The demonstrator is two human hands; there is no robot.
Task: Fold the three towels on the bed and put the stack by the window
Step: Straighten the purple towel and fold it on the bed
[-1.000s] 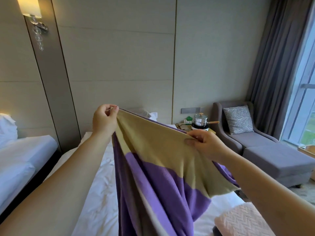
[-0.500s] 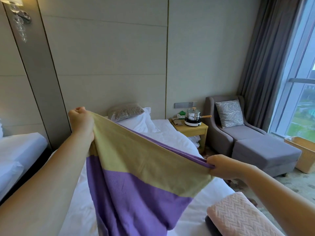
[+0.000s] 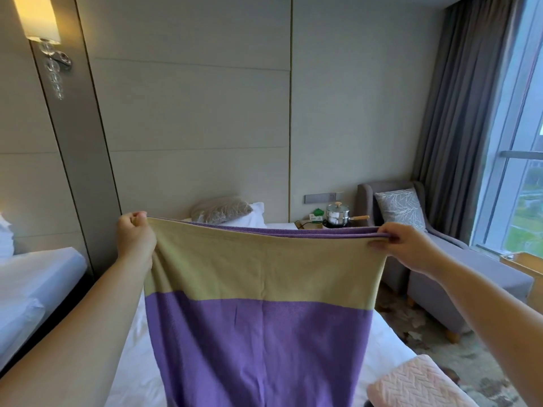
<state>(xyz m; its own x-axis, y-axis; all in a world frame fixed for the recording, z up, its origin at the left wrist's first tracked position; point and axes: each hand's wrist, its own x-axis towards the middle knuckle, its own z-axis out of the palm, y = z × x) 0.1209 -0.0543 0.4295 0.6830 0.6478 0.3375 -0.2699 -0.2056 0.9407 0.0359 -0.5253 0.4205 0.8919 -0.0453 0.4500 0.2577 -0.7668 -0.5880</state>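
On my left hand (image 3: 136, 236) the fingers are curled into a fist round the top left corner of the striped towel (image 3: 264, 289). My right hand (image 3: 408, 245) pinches the top right corner between thumb and fingers. Between them the towel hangs spread and taut above the bed (image 3: 135, 362), its yellow band on top, purple below, and a second purple edge showing behind the top hem. A folded pink towel (image 3: 411, 383) lies at the bed's near right corner. The window (image 3: 523, 201) stands far right, past the grey armchair (image 3: 458, 277).
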